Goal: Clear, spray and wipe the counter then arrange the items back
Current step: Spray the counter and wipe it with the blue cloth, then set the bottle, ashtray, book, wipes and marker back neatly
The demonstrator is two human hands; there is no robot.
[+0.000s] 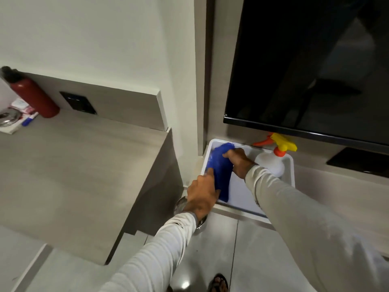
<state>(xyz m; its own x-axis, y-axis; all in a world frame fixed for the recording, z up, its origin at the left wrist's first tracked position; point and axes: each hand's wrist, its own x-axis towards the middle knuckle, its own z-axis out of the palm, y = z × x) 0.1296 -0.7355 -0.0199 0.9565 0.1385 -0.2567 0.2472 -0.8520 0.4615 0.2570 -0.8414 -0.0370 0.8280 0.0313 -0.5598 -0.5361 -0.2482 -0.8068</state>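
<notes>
A blue cloth lies folded in a white tray on a low shelf under the television. My left hand grips the cloth's near end. My right hand holds its far end, knuckles up. Both sleeves are light grey. A white spray bottle with a yellow and orange trigger head stands in the tray's right corner, just right of my right hand. The grey counter spreads out at the left.
A red bottle, a steel lid and small packets sit at the counter's far left. A black socket plate is on the backsplash. A black television hangs above the tray. A steel bin stands on the floor under my left wrist.
</notes>
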